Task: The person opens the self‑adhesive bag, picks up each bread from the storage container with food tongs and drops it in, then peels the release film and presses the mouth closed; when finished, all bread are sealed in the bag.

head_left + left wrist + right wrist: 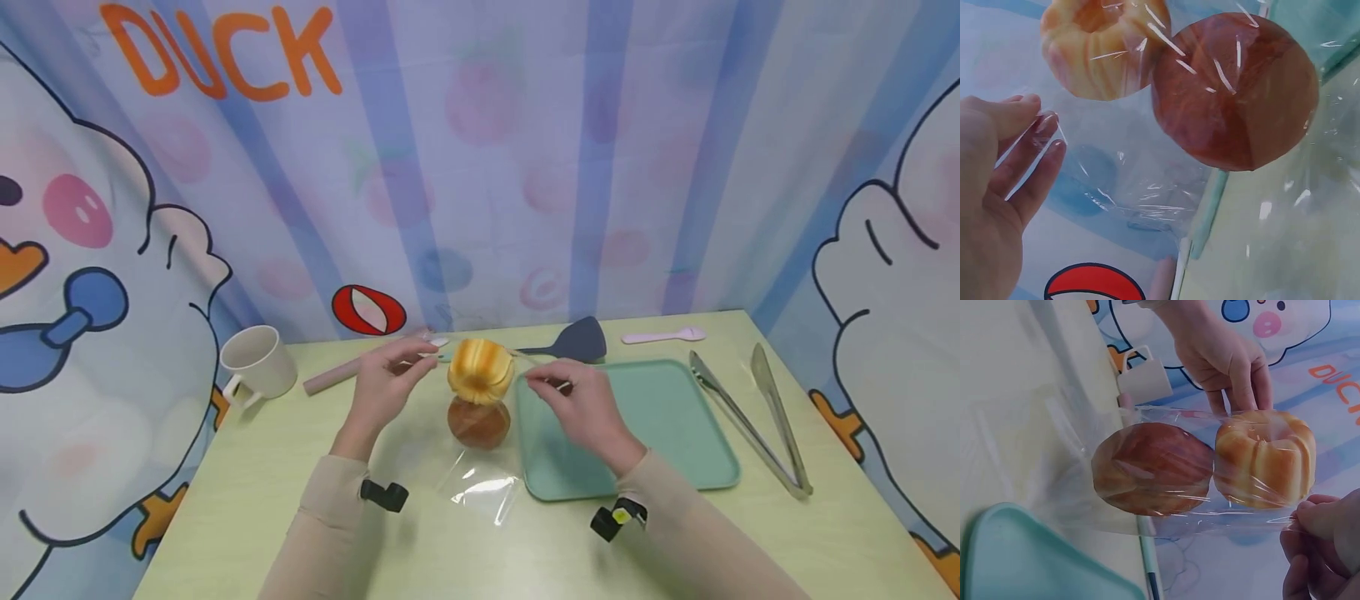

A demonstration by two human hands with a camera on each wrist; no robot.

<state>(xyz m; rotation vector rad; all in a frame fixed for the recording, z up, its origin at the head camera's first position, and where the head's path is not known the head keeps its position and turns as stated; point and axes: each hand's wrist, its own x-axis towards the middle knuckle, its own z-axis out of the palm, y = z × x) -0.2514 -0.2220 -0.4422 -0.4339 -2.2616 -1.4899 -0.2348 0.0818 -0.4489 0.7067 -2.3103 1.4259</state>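
Observation:
A clear plastic bag is held up over the table with two breads inside. Uppermost is a fluted yellow ring-shaped bread; just below it lies a round brown bun. My left hand pinches one upper side of the bag between thumb and fingers, as the left wrist view shows at the film's edge. On the opposite side, my right hand pinches the film beside the yellow bread. The bag's lower part hangs loose and shiny below the bun.
A mint-green tray lies under and beyond my right hand. Metal tongs rest to its right. Along the back are a dark spatula, a pink spoon-like utensil, a pinkish rod and a beige mug. A printed curtain stands behind.

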